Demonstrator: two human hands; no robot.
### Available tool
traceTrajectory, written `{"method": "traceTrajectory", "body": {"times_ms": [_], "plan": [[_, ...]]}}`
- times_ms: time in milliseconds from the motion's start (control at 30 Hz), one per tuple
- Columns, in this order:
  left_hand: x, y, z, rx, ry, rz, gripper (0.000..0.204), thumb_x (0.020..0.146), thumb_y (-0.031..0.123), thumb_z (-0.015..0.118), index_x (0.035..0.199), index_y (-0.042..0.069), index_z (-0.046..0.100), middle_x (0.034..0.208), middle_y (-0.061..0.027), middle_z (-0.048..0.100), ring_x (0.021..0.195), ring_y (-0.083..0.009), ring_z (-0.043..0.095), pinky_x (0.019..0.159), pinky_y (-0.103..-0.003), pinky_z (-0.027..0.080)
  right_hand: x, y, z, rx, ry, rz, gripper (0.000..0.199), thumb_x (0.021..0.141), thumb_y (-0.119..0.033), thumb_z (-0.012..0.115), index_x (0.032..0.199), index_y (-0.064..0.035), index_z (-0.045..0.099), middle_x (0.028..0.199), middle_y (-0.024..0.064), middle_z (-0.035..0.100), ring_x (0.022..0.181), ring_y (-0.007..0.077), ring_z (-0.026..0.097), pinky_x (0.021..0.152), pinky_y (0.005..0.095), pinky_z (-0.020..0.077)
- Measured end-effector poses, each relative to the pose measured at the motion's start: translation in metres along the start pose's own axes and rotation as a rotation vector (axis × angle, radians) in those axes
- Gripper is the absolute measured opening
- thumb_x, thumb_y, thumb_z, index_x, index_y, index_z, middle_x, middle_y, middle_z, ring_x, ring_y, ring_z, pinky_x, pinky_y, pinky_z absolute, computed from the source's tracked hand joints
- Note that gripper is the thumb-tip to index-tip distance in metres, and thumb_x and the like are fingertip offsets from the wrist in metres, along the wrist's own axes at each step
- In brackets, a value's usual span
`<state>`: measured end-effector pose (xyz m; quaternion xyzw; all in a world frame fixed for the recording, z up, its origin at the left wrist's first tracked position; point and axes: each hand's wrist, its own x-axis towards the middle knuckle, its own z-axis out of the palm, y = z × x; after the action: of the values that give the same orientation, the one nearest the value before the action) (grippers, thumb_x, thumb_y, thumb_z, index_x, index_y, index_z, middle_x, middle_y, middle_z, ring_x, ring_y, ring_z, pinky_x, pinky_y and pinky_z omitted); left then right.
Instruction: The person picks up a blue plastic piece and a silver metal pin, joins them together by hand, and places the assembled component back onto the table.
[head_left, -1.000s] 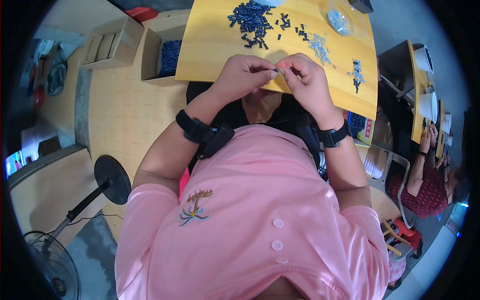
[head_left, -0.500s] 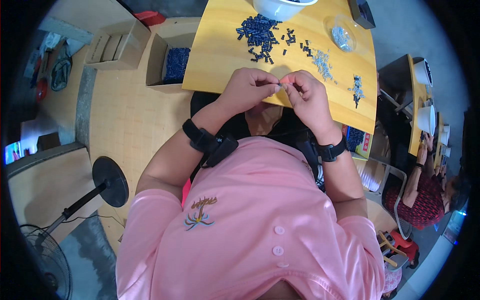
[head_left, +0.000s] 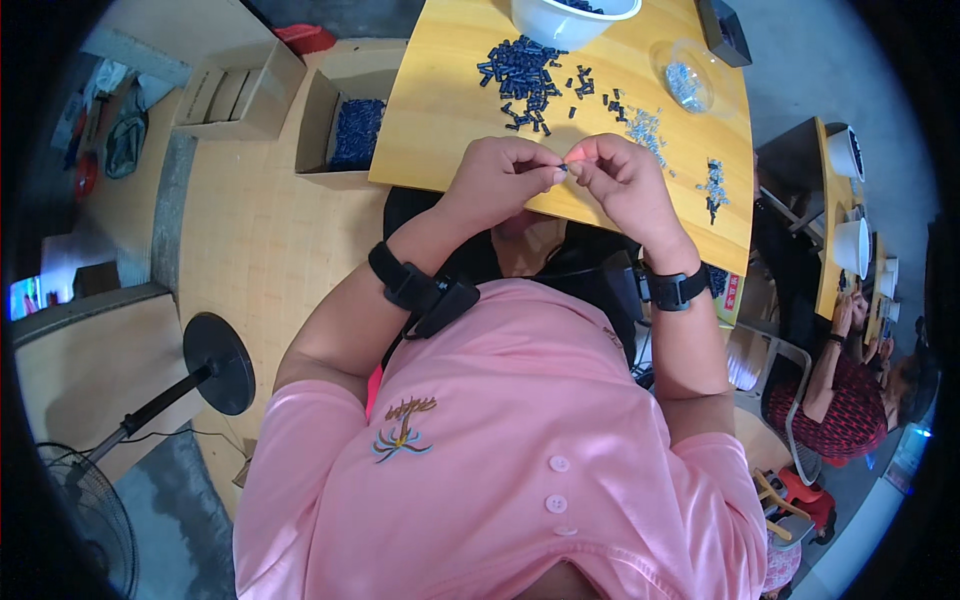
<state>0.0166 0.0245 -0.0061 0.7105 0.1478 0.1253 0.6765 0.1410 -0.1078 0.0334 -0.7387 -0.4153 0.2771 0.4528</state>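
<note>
My left hand (head_left: 500,182) pinches a small dark tubular piece (head_left: 563,168) between thumb and forefinger, just over the near edge of the yellow table. Fingertips of my right hand (head_left: 625,185) are pinched close against the piece's right end; whatever they hold is too small to make out. Beyond my hands lies a heap of short black tubular pieces (head_left: 522,75). To its right is a scatter of tiny pale, shiny parts (head_left: 645,130). A mixed cluster of black and pale pieces (head_left: 715,190) sits near the table's right edge.
A white tub (head_left: 565,28) and a clear round dish (head_left: 686,80) of pale parts stand farther back, with a dark box (head_left: 724,32) at the corner. Left of the table is a carton (head_left: 318,125) of dark pieces. A fan (head_left: 90,520) stands lower left; people work at right.
My right hand has shifted slightly right, its fingers opening a little in shape. The left keeps its pinch on the dark piece. The whole view has moved slightly.
</note>
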Motion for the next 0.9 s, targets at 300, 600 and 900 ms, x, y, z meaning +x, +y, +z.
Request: {"method": "traceTrajectory", "body": {"times_ms": [300,600,900], "plan": [[-0.001,0.001,0.001,-0.078,0.063,0.048,0.017,0.078,0.013,0.068,0.089,0.0,0.067,0.073,-0.0029,0.063,0.067,-0.0063,0.055,0.061,-0.022,0.046,-0.006,-0.003,-0.006,0.187,0.091,0.045,0.008,0.083,-0.003,0.06,0.09,0.0001,0.062,0.075,-0.0013,0.059,0.067,0.0039,0.051,0.06,0.0192,0.0421],[-0.001,0.004,0.001,-0.047,-0.005,0.011,0.017,0.081,0.012,0.066,0.092,-0.002,0.065,0.077,0.0001,0.062,0.07,-0.0043,0.055,0.064,-0.019,0.045,-0.005,-0.014,0.0,-0.153,0.097,-0.157,0.006,0.077,0.0,0.06,0.083,0.0017,0.061,0.075,0.0114,0.058,0.065,0.0203,0.056,0.06,0.0272,0.0447],[0.001,0.002,0.0,-0.019,0.017,-0.058,0.018,0.083,0.014,0.064,0.092,-0.001,0.065,0.077,-0.0001,0.063,0.069,-0.005,0.056,0.065,-0.02,0.046,-0.002,-0.015,0.014,-0.367,0.17,-0.37,0.01,0.075,0.0,0.058,0.085,0.0015,0.061,0.076,0.0174,0.057,0.071,0.0336,0.057,0.065,0.036,0.0475]]}}
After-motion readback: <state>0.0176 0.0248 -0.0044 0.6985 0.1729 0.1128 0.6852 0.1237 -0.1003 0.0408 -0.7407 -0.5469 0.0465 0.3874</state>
